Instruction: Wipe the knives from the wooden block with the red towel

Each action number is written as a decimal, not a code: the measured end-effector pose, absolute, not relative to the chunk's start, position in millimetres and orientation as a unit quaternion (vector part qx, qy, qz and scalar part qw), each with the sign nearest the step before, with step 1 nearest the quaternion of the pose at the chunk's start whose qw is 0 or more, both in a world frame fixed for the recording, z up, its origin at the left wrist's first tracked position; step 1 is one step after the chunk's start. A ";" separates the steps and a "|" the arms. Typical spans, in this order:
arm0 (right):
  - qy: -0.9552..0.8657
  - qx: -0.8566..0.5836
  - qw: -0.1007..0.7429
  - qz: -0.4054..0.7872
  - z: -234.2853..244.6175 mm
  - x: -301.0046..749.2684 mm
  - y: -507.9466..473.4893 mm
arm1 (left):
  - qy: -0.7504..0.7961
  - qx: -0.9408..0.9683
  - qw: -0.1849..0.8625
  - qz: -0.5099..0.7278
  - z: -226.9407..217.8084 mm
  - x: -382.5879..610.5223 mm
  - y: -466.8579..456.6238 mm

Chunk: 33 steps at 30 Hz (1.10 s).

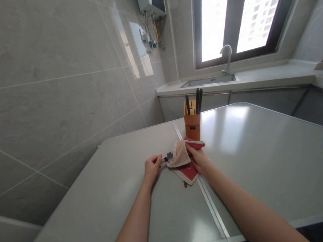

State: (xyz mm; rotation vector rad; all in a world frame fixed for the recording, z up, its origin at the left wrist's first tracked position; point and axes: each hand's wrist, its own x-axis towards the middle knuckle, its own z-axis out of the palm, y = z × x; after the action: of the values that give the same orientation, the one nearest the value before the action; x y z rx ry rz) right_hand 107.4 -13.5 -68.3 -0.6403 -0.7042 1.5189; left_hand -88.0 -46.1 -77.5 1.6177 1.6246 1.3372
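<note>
Over the folding table, my left hand (152,166) pinches the thin handle of what looks like a knife (169,156). Only a short grey stretch of its blade shows; the rest is hidden inside a cloth. That red and pale pink cloth (181,154) is folded around the blade. My right hand (197,157) grips the cloth from the right, fingers partly tucked into its folds. Part of the cloth hangs down toward the tabletop, beside a small dark red bit (185,184). Just behind the cloth stands a wooden knife block (192,128) with several black-handled tools in its slots.
The pale table (122,203) has a metal seam (213,209) running through its middle. Beyond it is a counter (273,74) with a sink (209,80) and a faucet (229,58) under a window. A tiled wall (67,105) rises on the left, with a water heater (150,3) above.
</note>
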 end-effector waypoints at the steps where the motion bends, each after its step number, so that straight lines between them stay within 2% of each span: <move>1: -0.307 -0.278 0.627 0.661 -68.3 108.2 -12.9 | 0.594 0.590 0.240 0.491 -77.8 -88.0 -45.9; 15: -0.264 -0.282 0.662 0.642 -58.2 121.7 -8.5 | 0.594 0.583 0.245 0.496 -83.3 -91.2 -43.2; 33: -0.203 -0.280 0.690 0.636 -69.0 127.5 2.9 | 0.607 0.578 0.238 0.491 -82.2 -89.7 -43.1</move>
State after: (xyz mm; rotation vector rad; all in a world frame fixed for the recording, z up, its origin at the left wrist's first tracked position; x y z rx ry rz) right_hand 127.5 2.9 -69.0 -0.6253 -0.4536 1.4216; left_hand -89.7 -43.1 -82.2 1.5836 1.6617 1.3442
